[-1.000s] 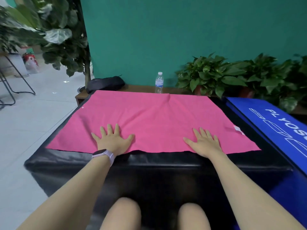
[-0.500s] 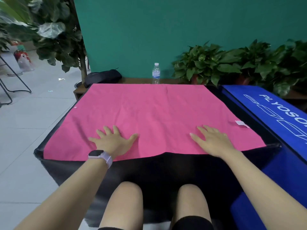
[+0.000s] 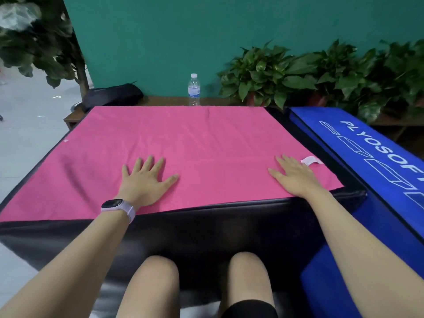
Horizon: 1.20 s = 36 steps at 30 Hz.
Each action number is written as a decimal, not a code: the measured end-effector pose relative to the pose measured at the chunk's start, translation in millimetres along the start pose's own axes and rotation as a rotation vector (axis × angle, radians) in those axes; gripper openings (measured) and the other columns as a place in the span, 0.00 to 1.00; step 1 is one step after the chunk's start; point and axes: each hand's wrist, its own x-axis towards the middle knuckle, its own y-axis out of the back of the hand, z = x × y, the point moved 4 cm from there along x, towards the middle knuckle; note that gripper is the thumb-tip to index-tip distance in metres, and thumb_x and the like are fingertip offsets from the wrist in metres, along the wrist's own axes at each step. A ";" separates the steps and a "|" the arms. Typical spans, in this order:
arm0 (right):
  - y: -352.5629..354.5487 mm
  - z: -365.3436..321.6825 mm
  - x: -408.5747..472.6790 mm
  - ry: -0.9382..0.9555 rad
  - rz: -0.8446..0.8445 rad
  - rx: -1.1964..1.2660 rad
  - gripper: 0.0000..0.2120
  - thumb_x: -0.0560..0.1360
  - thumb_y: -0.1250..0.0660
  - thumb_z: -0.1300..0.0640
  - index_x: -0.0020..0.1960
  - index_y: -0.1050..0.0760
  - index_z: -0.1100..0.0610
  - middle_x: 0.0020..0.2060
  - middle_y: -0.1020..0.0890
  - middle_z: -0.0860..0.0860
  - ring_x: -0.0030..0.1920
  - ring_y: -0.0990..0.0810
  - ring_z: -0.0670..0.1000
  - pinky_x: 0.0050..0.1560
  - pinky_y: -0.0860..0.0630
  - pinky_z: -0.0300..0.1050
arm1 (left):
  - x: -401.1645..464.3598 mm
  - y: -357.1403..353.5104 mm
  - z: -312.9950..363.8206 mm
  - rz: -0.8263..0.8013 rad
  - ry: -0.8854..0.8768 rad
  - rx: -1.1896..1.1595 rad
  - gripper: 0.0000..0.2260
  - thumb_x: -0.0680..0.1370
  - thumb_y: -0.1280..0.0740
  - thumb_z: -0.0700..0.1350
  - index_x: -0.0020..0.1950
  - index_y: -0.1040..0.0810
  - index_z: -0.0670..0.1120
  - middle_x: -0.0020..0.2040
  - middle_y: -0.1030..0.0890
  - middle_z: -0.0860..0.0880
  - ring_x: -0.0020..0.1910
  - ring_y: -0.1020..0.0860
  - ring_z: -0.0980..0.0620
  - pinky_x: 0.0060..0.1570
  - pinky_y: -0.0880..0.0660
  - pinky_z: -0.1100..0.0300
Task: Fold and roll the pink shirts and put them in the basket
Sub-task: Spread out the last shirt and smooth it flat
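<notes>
A flat pink cloth (image 3: 183,152) lies spread on the black padded desk (image 3: 206,226). The left hand (image 3: 144,182) and the right hand (image 3: 294,177) press flat on its near edge, fingers straight. Its left corner is cut off.

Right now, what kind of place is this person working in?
Probably a gym or studio corner: a black padded block serves as the table, a blue padded mat lies beside it, and potted plants line a green wall.

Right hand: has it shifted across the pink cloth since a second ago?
Yes. The right hand slid rightward on the pink cloth, ending beside the white tag at its edge.
</notes>
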 end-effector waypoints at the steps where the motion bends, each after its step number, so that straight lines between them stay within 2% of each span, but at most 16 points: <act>1: -0.1 0.3 -3.5 0.001 0.003 0.003 0.39 0.78 0.58 0.26 0.83 0.53 0.44 0.82 0.52 0.44 0.81 0.54 0.47 0.80 0.55 0.52 | -3.8 0.6 1.2 -0.004 -0.003 0.012 0.39 0.75 0.58 0.76 0.82 0.53 0.58 0.83 0.53 0.51 0.81 0.54 0.45 0.76 0.57 0.36; 3: -2.6 -0.3 -13.4 0.003 0.008 -0.001 0.39 0.77 0.60 0.26 0.83 0.53 0.44 0.82 0.52 0.44 0.81 0.54 0.47 0.80 0.56 0.52 | -6.7 5.8 1.1 -0.075 0.016 0.064 0.39 0.76 0.53 0.74 0.82 0.49 0.55 0.83 0.49 0.49 0.81 0.49 0.43 0.76 0.51 0.36; 6: -1.4 -3.8 -27.4 -0.003 0.028 -0.008 0.39 0.77 0.60 0.27 0.83 0.53 0.44 0.82 0.52 0.45 0.81 0.55 0.47 0.81 0.56 0.54 | 18.0 32.9 18.7 -0.229 0.099 0.160 0.41 0.68 0.49 0.77 0.71 0.29 0.54 0.69 0.26 0.48 0.68 0.27 0.43 0.63 0.30 0.46; 8: 0.0 -6.7 -37.4 -0.008 0.024 0.005 0.38 0.78 0.60 0.27 0.83 0.54 0.45 0.82 0.52 0.45 0.81 0.55 0.48 0.81 0.56 0.54 | 43.1 46.1 54.6 -0.137 0.036 0.184 0.37 0.72 0.49 0.75 0.67 0.25 0.51 0.64 0.23 0.47 0.62 0.23 0.43 0.59 0.27 0.51; 11: 0.6 -8.6 -51.3 -0.016 0.040 0.027 0.37 0.79 0.60 0.28 0.83 0.53 0.45 0.82 0.52 0.45 0.81 0.55 0.48 0.81 0.57 0.54 | 62.1 39.3 127.5 -0.002 -0.254 -0.010 0.31 0.81 0.50 0.67 0.79 0.38 0.50 0.79 0.38 0.43 0.78 0.39 0.42 0.74 0.39 0.46; 15: -6.3 1.9 -77.4 -0.036 0.073 0.113 0.35 0.81 0.56 0.31 0.83 0.51 0.46 0.82 0.51 0.47 0.81 0.56 0.47 0.79 0.59 0.51 | 47.5 -2.3 180.9 -0.050 -0.504 -0.099 0.33 0.80 0.52 0.69 0.82 0.49 0.56 0.83 0.52 0.48 0.81 0.54 0.48 0.79 0.55 0.48; 17: -7.0 12.9 -94.8 -0.108 0.268 0.218 0.34 0.82 0.48 0.35 0.82 0.47 0.51 0.82 0.47 0.51 0.81 0.53 0.52 0.79 0.55 0.53 | 42.0 -20.6 184.7 -0.053 -0.530 -0.091 0.38 0.76 0.57 0.75 0.82 0.51 0.58 0.83 0.52 0.51 0.81 0.54 0.51 0.79 0.56 0.49; 19: 0.1 31.8 -116.3 -0.333 0.617 0.349 0.33 0.80 0.37 0.44 0.79 0.40 0.58 0.78 0.39 0.59 0.78 0.44 0.59 0.77 0.45 0.57 | 44.8 -25.1 183.9 -0.053 -0.545 -0.063 0.42 0.73 0.61 0.78 0.82 0.53 0.59 0.83 0.53 0.53 0.81 0.55 0.52 0.79 0.57 0.49; 21: 1.8 49.2 -126.9 -0.513 0.764 0.491 0.32 0.79 0.32 0.47 0.76 0.36 0.62 0.73 0.34 0.60 0.73 0.36 0.61 0.71 0.37 0.55 | 46.9 -25.0 183.3 -0.056 -0.559 -0.034 0.42 0.72 0.62 0.78 0.82 0.55 0.59 0.83 0.54 0.54 0.81 0.55 0.53 0.79 0.57 0.49; 24: -2.8 63.6 -119.0 -0.634 0.673 0.720 0.31 0.77 0.29 0.44 0.70 0.31 0.62 0.66 0.31 0.57 0.61 0.27 0.55 0.55 0.29 0.45 | 43.4 -23.1 185.0 -0.041 -0.553 -0.035 0.40 0.74 0.60 0.77 0.82 0.54 0.59 0.82 0.53 0.54 0.81 0.55 0.53 0.79 0.57 0.50; 27: -6.5 70.5 -109.5 -0.736 0.646 0.936 0.24 0.74 0.25 0.44 0.58 0.28 0.60 0.54 0.24 0.53 0.46 0.23 0.51 0.46 0.26 0.48 | 42.3 -20.3 184.7 -0.035 -0.557 -0.043 0.39 0.75 0.59 0.75 0.82 0.52 0.58 0.83 0.52 0.54 0.81 0.54 0.53 0.79 0.57 0.50; 31: -6.9 81.8 -104.6 -0.745 0.571 0.994 0.21 0.72 0.22 0.47 0.33 0.32 0.53 0.26 0.27 0.46 0.29 0.28 0.51 0.36 0.28 0.48 | 40.9 -19.5 186.3 -0.016 -0.558 -0.067 0.37 0.77 0.58 0.74 0.82 0.51 0.58 0.82 0.51 0.53 0.81 0.53 0.53 0.79 0.57 0.50; 32: -6.3 84.6 -102.7 -0.738 0.557 1.041 0.21 0.72 0.22 0.50 0.31 0.31 0.55 0.30 0.36 0.37 0.34 0.40 0.43 0.36 0.28 0.50 | 41.0 -19.4 186.4 -0.013 -0.559 -0.078 0.36 0.77 0.58 0.73 0.82 0.50 0.58 0.82 0.50 0.53 0.81 0.53 0.53 0.79 0.56 0.51; 33: -4.4 86.0 -101.6 -0.731 0.549 1.097 0.20 0.72 0.22 0.53 0.30 0.30 0.57 0.44 0.34 0.38 0.49 0.39 0.43 0.39 0.27 0.51 | 41.5 -19.0 186.3 -0.007 -0.560 -0.092 0.36 0.78 0.57 0.73 0.82 0.49 0.58 0.82 0.50 0.53 0.81 0.53 0.53 0.79 0.56 0.51; 34: -3.1 87.3 -100.5 -0.723 0.527 1.138 0.21 0.72 0.22 0.55 0.31 0.32 0.56 0.34 0.37 0.41 0.38 0.41 0.45 0.41 0.28 0.51 | 41.5 -18.2 186.1 0.000 -0.559 -0.101 0.35 0.78 0.56 0.72 0.82 0.48 0.58 0.82 0.49 0.53 0.81 0.52 0.53 0.79 0.56 0.50; 36: -1.5 89.4 -101.5 -0.725 0.496 1.153 0.20 0.73 0.23 0.55 0.35 0.33 0.56 0.32 0.31 0.51 0.35 0.32 0.50 0.39 0.29 0.48 | 42.8 -19.8 185.9 0.012 -0.558 -0.101 0.35 0.78 0.57 0.72 0.82 0.48 0.58 0.82 0.49 0.53 0.81 0.51 0.53 0.79 0.55 0.50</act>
